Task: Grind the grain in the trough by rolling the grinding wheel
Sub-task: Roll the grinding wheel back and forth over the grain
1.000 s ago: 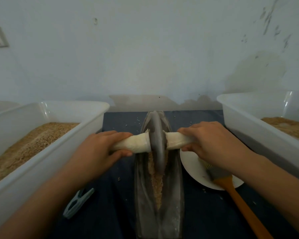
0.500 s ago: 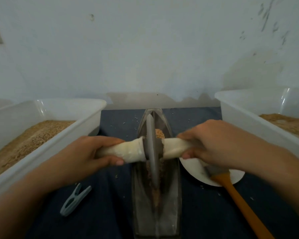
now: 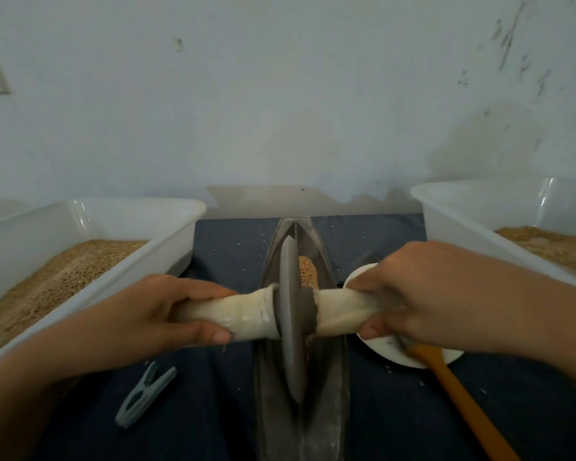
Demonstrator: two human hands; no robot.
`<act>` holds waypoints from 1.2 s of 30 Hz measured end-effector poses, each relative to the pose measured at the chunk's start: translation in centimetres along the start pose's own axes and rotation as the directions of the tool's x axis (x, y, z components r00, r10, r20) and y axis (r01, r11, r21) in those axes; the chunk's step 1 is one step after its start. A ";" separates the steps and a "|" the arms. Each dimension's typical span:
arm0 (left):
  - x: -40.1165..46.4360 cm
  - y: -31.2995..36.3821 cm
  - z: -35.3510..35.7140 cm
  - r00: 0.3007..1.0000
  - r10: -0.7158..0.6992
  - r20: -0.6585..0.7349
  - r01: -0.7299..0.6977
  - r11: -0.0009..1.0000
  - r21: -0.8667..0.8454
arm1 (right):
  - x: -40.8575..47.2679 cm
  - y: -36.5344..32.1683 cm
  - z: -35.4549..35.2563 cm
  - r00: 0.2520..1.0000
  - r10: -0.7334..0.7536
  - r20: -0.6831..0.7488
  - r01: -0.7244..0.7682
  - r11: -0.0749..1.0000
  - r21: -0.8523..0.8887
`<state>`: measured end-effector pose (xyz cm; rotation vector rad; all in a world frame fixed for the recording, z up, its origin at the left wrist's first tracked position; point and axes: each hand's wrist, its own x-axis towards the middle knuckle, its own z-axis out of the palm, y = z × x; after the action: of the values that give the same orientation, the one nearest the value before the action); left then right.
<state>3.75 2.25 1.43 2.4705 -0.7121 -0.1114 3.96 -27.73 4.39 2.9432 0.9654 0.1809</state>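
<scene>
Over the last second I have drawn the grinding wheel (image 3: 291, 322) back along the trough (image 3: 333, 377) toward me, baring a heap of grain (image 3: 308, 271) at the far end, so I judge another forward pass is due. My left hand (image 3: 153, 314) and right hand (image 3: 423, 294) each wrap their fingers (image 3: 210, 334) closed around one pale axle handle (image 3: 236, 316).

Matt grey metal grinding wheel (image 3: 291, 324)
</scene>
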 end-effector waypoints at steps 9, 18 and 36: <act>1.9 0.0 2.2 0.949 -0.032 -0.315 0.092 0.980 0.178 | 3.0 0.7 3.1 0.977 0.066 -0.203 -0.079 0.995 -0.057; 1.4 -0.1 1.3 0.976 -0.003 -0.220 0.021 0.997 0.077 | 1.9 0.5 2.0 0.995 0.021 -0.096 -0.031 0.993 -0.111; 3.0 -0.7 2.8 0.917 0.057 -0.394 0.083 0.941 0.328 | 3.7 1.8 4.9 0.956 0.073 -0.284 -0.109 0.987 -0.115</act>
<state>5.99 -0.20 -1.07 2.6961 -0.5696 0.5441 8.60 -26.99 -0.02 2.8934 0.8065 0.6520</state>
